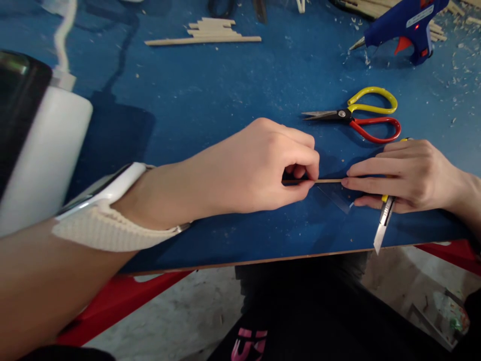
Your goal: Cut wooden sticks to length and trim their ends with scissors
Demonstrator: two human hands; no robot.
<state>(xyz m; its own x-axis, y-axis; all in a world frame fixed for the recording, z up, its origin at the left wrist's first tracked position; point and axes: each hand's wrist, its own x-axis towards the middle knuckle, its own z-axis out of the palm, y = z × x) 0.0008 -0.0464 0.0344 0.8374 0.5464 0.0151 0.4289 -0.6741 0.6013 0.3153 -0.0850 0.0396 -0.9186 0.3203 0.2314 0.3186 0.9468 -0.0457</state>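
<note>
My left hand (259, 168) pinches one end of a thin wooden stick (328, 180) that lies across the blue table (210, 95). A white watch band wraps that wrist. My right hand (406, 173) presses two stretched fingertips on the stick's other end while its lower fingers clasp a yellow utility knife (383, 223), blade pointing toward the table's near edge. A clear plastic ruler (336, 198) lies under the stick between both hands.
Red-and-yellow-handled scissors (361, 118) lie just beyond my right hand. A blue glue gun (404, 25) rests at the far right amid wood shavings. Cut sticks (210, 32) are stacked at the far middle. A white cylinder (41, 155) stands at the left.
</note>
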